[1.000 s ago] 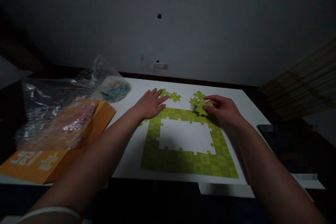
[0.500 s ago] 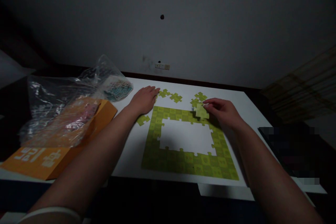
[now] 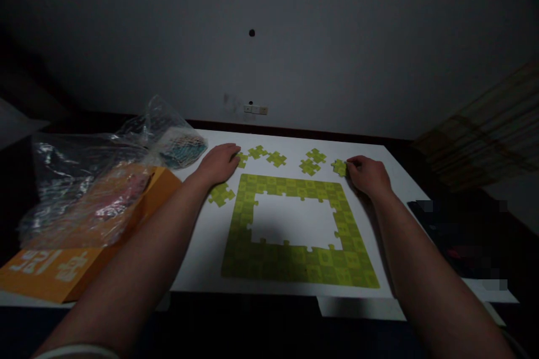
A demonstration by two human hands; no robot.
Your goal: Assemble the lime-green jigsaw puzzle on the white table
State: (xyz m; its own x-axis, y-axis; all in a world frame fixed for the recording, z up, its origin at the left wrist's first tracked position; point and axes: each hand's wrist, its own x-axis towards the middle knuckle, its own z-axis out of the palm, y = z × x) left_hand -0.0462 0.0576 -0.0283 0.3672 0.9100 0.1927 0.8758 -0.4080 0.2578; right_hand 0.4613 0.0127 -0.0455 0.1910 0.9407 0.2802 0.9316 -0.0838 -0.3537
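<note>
My right hand [image 3: 369,174] pinches the edge of a green puzzle piece [image 3: 339,167], which is at or just above the tabletop, right of the other loose pieces. My left hand [image 3: 219,164] rests on the white table with fingers stretched out, beside a puzzle piece [image 3: 242,160] that it partly hides. Between my arms lies a green puzzle frame [image 3: 290,266] of joined pieces around a bare white middle. Behind it are several loose pieces, among them one puzzle piece [image 3: 277,158] and an upper right puzzle piece [image 3: 315,155]. Another puzzle piece [image 3: 221,194] lies by my left wrist.
An orange box [image 3: 54,275] with white lettering stands at the left, a clear plastic bag [image 3: 84,179] over it. Behind is a bagged bundle with teal print [image 3: 183,148]. A dark item [image 3: 446,235] lies at the right edge. The wall [image 3: 337,67] rises behind the table.
My right hand has moved right with the puzzle piece, from above the frame's top edge to beside the loose pieces. My left hand has shifted slightly, and the view has tilted a little.
</note>
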